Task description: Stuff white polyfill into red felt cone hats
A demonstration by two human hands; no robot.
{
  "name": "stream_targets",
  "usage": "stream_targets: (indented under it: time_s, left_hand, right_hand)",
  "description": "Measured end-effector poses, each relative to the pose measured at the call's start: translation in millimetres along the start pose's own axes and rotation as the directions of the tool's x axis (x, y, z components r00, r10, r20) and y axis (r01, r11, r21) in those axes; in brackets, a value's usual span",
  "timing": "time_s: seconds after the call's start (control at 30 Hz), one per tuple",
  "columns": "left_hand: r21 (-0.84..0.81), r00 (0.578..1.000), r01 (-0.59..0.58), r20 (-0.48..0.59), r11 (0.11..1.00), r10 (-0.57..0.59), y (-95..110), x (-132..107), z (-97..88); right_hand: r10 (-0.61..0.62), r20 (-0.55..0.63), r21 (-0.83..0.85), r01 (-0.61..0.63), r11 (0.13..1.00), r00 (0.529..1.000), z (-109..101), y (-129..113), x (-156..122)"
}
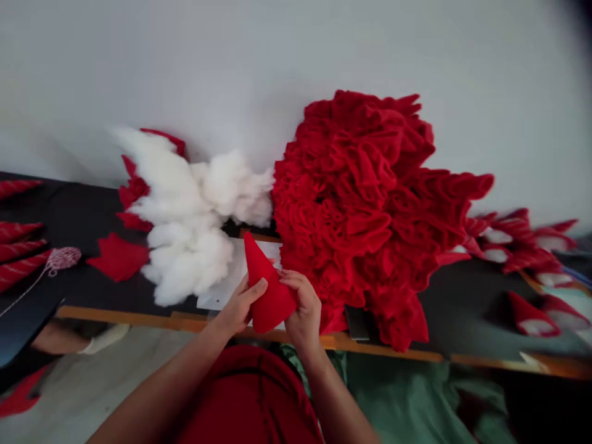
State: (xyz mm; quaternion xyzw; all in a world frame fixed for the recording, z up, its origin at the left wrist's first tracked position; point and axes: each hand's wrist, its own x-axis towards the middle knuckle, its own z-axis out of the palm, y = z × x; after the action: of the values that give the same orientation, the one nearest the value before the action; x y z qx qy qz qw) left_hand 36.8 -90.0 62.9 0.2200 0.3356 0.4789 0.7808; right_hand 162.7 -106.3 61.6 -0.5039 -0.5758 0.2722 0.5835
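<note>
My left hand (239, 306) and my right hand (303, 305) both grip a red felt cone (271, 290) just above the table's near edge, with its tip pointing up and to the left. Its open end is hidden by my fingers. Under the cone lies a white sheet of paper (224, 277). A mound of white fibre stuffing (187, 219) is to the left of my hands, and a large heap of ruffled red felt (365, 209) is to their right.
The black tabletop (78, 216) has a wooden edge (370, 348). Stuffed red cones (531, 320) stand at the right, and striped red cones (18, 265) lie at the left with red-and-white twine (62, 259). A flat red felt piece (118, 258) lies nearby. Another person's forearm (60, 338) shows below the table.
</note>
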Motion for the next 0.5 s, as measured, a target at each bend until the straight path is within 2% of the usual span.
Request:
stream_targets:
  time_s: [0.2, 0.27, 0.4, 0.5]
  left_hand:
    - [0.007, 0.989, -0.135, -0.062, 0.991, 0.135, 3.3, -9.3, -10.1]
    - [0.001, 0.984, -0.157, -0.087, 0.988, 0.157, 4.3, -11.4, -11.6]
    - [-0.039, 0.978, -0.167, -0.13, 0.985, 0.161, 5.6, -12.3, -13.5]
    - [-0.059, 0.973, -0.177, -0.161, 0.983, 0.165, 7.2, -11.1, -15.1]
  right_hand:
    - [0.08, 0.054, -0.064, -0.076, 0.995, 0.995, 18.3, 3.5, 6.3]
    - [0.15, 0.114, 0.012, -0.152, 0.988, 0.982, 22.4, 2.6, 8.4]
    - [0.344, 0.297, 0.248, -0.42, 0.873, 0.891, 29.8, 1.0, 10.3]
    - [0.328, 0.389, 0.248, -0.441, 0.862, 0.861, 31.3, 0.8, 13.5]
